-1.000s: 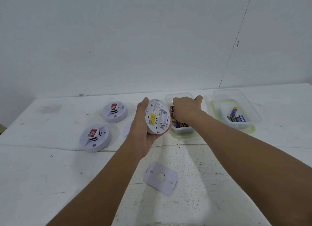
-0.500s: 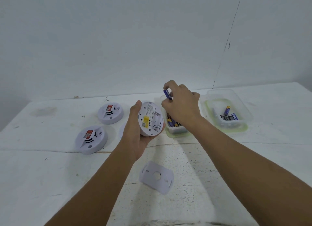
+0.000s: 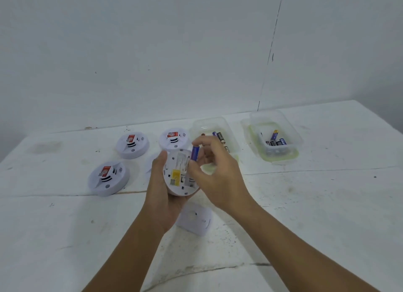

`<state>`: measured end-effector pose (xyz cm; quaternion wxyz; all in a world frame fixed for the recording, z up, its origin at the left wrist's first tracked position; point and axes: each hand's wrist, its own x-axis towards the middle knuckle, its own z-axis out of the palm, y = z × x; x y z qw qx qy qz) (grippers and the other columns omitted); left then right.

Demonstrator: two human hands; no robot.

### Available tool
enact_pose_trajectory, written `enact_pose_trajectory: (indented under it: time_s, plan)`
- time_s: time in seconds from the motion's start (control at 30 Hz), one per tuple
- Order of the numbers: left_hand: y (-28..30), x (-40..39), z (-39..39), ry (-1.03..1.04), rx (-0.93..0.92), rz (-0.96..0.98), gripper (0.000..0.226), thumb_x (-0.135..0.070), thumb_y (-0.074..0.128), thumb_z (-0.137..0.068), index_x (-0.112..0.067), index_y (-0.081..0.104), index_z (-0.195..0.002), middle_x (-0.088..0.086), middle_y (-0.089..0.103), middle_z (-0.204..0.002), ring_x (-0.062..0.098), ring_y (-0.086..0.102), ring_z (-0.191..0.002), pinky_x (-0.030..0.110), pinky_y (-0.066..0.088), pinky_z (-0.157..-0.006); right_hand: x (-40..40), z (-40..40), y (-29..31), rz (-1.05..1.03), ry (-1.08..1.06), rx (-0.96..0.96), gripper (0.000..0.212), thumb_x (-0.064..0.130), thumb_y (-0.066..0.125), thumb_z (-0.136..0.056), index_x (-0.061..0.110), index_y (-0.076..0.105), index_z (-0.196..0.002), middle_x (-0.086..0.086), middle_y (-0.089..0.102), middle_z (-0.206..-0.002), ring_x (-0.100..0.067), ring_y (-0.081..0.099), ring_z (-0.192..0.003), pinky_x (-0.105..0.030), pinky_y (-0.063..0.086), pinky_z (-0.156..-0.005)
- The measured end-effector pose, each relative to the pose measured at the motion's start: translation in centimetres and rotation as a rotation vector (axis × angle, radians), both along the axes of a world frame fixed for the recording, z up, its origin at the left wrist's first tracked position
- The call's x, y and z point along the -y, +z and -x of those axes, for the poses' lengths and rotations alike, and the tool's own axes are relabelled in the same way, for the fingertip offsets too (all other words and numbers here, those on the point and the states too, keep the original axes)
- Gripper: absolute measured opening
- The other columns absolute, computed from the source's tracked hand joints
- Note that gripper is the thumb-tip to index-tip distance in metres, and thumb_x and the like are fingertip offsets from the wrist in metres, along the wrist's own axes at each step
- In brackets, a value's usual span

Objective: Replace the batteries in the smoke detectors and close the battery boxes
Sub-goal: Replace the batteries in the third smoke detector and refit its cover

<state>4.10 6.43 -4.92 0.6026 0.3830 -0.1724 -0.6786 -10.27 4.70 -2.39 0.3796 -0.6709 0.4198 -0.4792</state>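
Holding the smoke detector (image 3: 180, 174) above the white table (image 3: 316, 204), our left hand (image 3: 162, 195) cups it from below and behind, thumb curled over the rim at 10 o'clock, so its back plate with the yellow label faces us. Our right hand (image 3: 214, 171) comes in from 3 o'clock and pinches a blue battery (image 3: 195, 153) upright between thumb and fingers, right at the detector's upper edge at about 1 o'clock; motion blur leaves us unsure whether the battery touches the casing. A loose white cover plate (image 3: 194, 222) lies on the table at 6 o'clock from the hands. Three more detectors sit face up at 9 to 11 o'clock (image 3: 109, 178) (image 3: 132, 144) (image 3: 173, 139). At 1 o'clock stands a clear tub of batteries (image 3: 214, 126), and farther off at 2 o'clock a second clear tub (image 3: 273, 137) with a few batteries inside.
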Motion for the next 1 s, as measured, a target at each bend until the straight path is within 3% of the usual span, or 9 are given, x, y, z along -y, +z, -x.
enact_pose_trajectory:
  time_s: [0.1,0.17,0.23,0.3,0.5,0.73,0.8,0.93,1.0]
  plan:
    - [-0.9,-1.5,0.8,-0.036,-0.049,-0.037,0.060,-0.057,0.057,-0.095,-0.010,0.068,-0.131,0.018,0.070,-0.120,0.029,0.068,-0.102,0.048,0.058,-0.090,-2.1,1.0,-2.2,-0.066,-0.023,0.124,0.030,0.013,0.076,-0.092,0.033,0.062,-0.111,0.009,0.068,-0.087,-0.008,0.067,-0.086,-0.022,0.056,-0.077]
    - [-1.3,-2.2,1.2,-0.072,-0.119,-0.066,0.064,-0.058,0.058,-0.094,-0.006,0.070,-0.128,0.022,0.068,-0.124,0.034,0.062,-0.114,0.053,0.044,-0.113,-3.0,1.5,-3.6,-0.104,-0.031,0.186,0.026,0.018,0.078,-0.093,0.031,0.065,-0.111,0.006,0.072,-0.089,-0.013,0.069,-0.088,-0.034,0.059,-0.083]
    - [-1.6,-2.6,1.4,-0.098,-0.184,-0.086,0.071,-0.059,0.058,-0.095,-0.002,0.063,-0.138,0.024,0.064,-0.135,0.038,0.057,-0.129,0.054,0.033,-0.122,-3.5,1.9,-4.5,-0.125,-0.061,0.216,0.025,0.019,0.079,-0.093,0.030,0.067,-0.111,0.004,0.073,-0.088,-0.015,0.069,-0.087,-0.035,0.058,-0.085]
    - [-1.8,-2.8,1.4,-0.104,-0.201,-0.103,0.073,-0.058,0.058,-0.096,-0.002,0.058,-0.143,0.027,0.061,-0.140,0.040,0.055,-0.134,0.056,0.035,-0.120,-3.7,2.4,-5.1,-0.138,-0.093,0.237,0.024,0.016,0.078,-0.093,0.030,0.067,-0.110,0.005,0.073,-0.086,-0.015,0.069,-0.087,-0.033,0.057,-0.085]
    - [-1.6,-2.7,1.3,-0.132,-0.163,-0.161,0.063,-0.056,0.055,-0.097,-0.005,0.064,-0.134,0.028,0.067,-0.131,0.043,0.070,-0.110,0.057,0.042,-0.112,-3.8,3.4,-6.2,-0.219,-0.087,0.351,0.018,0.011,0.073,-0.096,0.024,0.071,-0.109,-0.010,0.076,-0.090,-0.034,0.071,-0.087,-0.051,0.060,-0.086]
    - [-0.7,-1.3,0.5,-0.153,-0.032,-0.134,0.055,-0.050,0.053,-0.101,-0.007,0.065,-0.132,0.025,0.071,-0.124,0.037,0.074,-0.100,0.056,0.049,-0.105,-3.0,2.9,-6.1,-0.321,-0.018,0.430,0.016,0.002,0.071,-0.095,0.011,0.069,-0.109,-0.016,0.079,-0.090,-0.025,0.075,-0.082,-0.038,0.061,-0.082]
    - [-0.8,-1.4,0.7,-0.136,-0.054,-0.126,0.053,-0.050,0.054,-0.100,-0.007,0.067,-0.127,0.025,0.072,-0.122,0.038,0.074,-0.099,0.056,0.049,-0.104,-3.1,3.0,-5.9,-0.326,-0.023,0.467,0.015,0.001,0.070,-0.096,0.008,0.069,-0.109,-0.016,0.078,-0.089,-0.022,0.074,-0.080,-0.032,0.060,-0.077]
    - [-1.7,-1.9,1.6,-0.152,-0.163,-0.109,0.063,-0.054,0.058,-0.095,-0.006,0.063,-0.135,0.026,0.065,-0.134,0.039,0.062,-0.121,0.056,0.043,-0.113,-3.3,3.2,-5.8,-0.320,-0.040,0.523,0.016,-0.001,0.068,-0.096,0.003,0.070,-0.111,-0.015,0.077,-0.084,-0.016,0.072,-0.074,-0.026,0.058,-0.070]
    - [-2.1,-2.1,1.8,-0.147,-0.185,-0.113,0.065,-0.056,0.057,-0.095,-0.005,0.064,-0.136,0.026,0.067,-0.131,0.038,0.066,-0.112,0.053,0.050,-0.105,-3.3,3.2,-6.0,-0.329,-0.034,0.511,0.018,0.001,0.069,-0.095,0.006,0.072,-0.113,-0.016,0.077,-0.086,-0.017,0.072,-0.078,-0.027,0.059,-0.073]
